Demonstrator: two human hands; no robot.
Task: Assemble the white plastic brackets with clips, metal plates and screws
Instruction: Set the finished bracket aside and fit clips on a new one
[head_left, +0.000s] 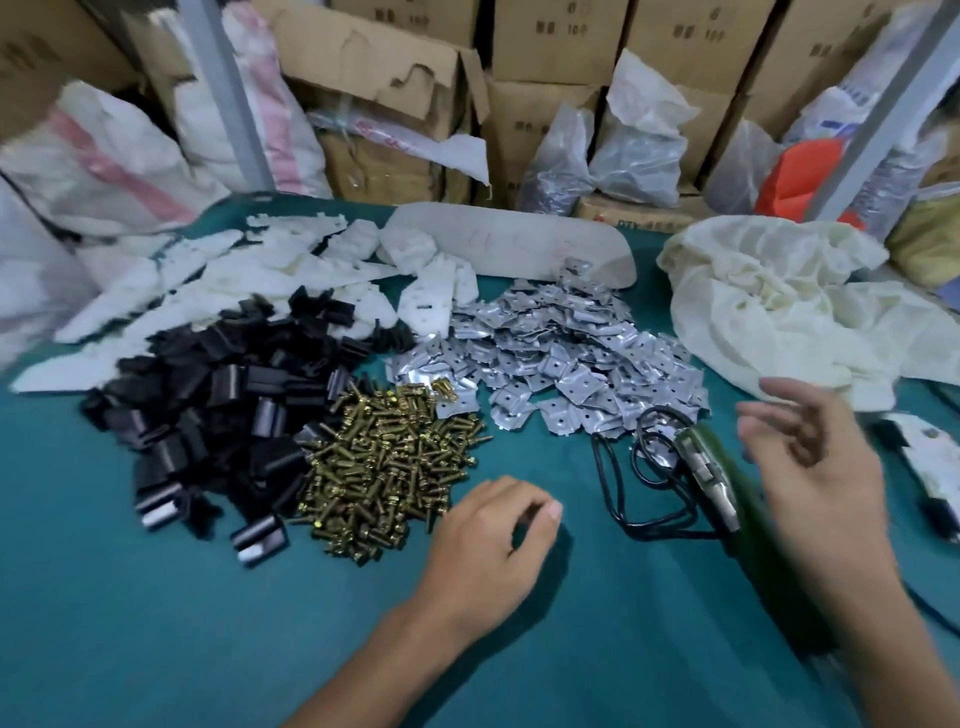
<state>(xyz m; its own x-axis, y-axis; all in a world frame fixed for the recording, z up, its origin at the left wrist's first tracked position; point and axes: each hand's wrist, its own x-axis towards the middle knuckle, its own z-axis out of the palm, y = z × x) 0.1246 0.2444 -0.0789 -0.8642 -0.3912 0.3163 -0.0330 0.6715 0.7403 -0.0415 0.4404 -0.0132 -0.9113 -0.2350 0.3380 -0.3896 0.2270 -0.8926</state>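
Four piles lie on the teal cloth: white plastic brackets (249, 280) at the back left, black clips (218, 415) in front of them, brass screws (384, 467) in the middle, and shiny metal plates (561, 353) to their right. My left hand (493, 540) hovers just right of the screws with loosely curled fingers and holds nothing. My right hand (815, 467) is blurred, raised above a green electric screwdriver (727, 493), its fingers spread and empty.
The screwdriver's black cord (618, 483) loops on the cloth. A cream plastic bag (779, 306) sits at the right, with an assembled bracket (924, 457) beyond it. A white board (509, 239) lies at the back. Cardboard boxes (561, 47) and sacks (104, 161) wall the far side.
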